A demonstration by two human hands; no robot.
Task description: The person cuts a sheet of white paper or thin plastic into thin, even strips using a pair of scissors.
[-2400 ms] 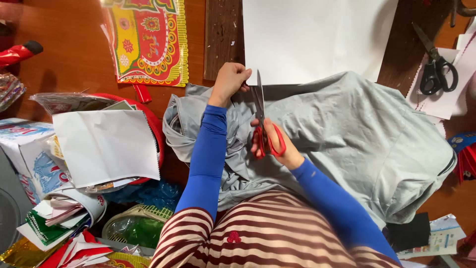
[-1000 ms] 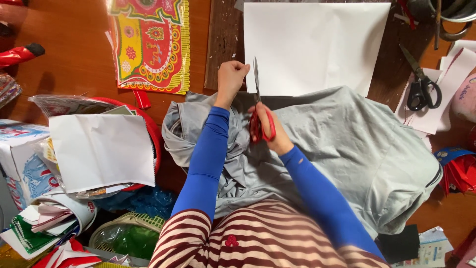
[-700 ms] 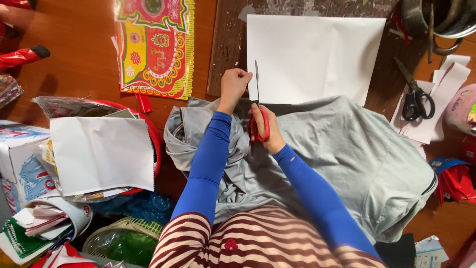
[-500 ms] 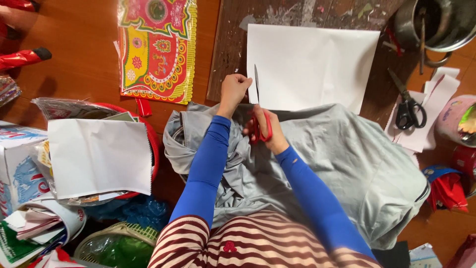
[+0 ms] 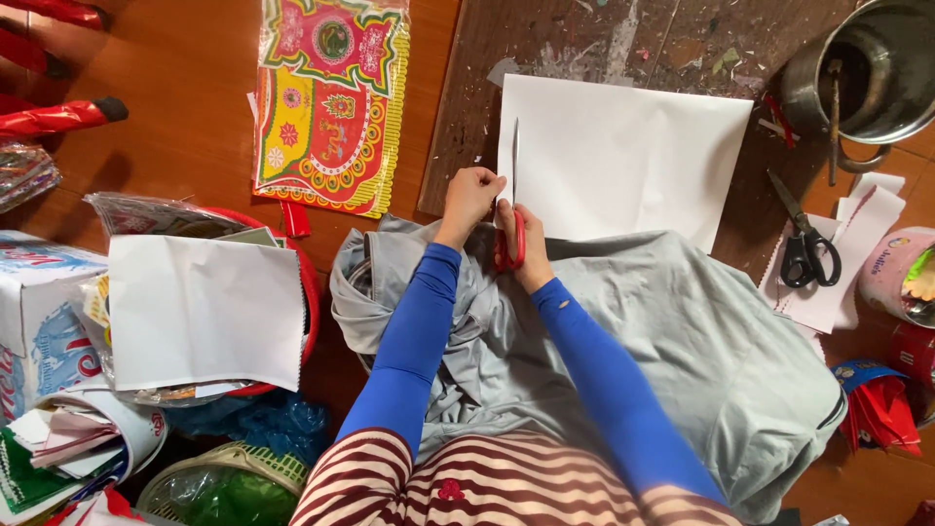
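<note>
Left hand: fist-like curl, fingers pinched on the near-left edge of the white sheet; wrist straight, forearm in blue sleeve ran up from lower centre.
Right hand: wrapped round the red scissors, fingers through the red loops, thumb side up; arm in a blue sleeve angled in from lower right.
Hands together: just beside each other, nearly touching, both at the sheet's near-left corner.
Scissors: red handles, thin blades pointed straight away from the person, up over the sheet near its left edge; blades looked almost closed, can't tell for sure. Cut line not visible.
White sheet: plain, flat, roughly rectangular, lay on the dark worn board; near edge tucked under/against the grey cloth.
Grey cloth: bunched over the lap, spread wide to the right, folds under both forearms.
Lap: red-and-white striped garment at bottom centre.
Right of sheet: black scissors lay on small white paper scraps, well apart from the hands; metal pot at top right.
Left of sheet: bright printed paper w/ red-yellow-green pattern, flat on the wooden floor.
Far left: folded white paper rested on a red basin, w/ stacks of paper and bags around it.
</note>
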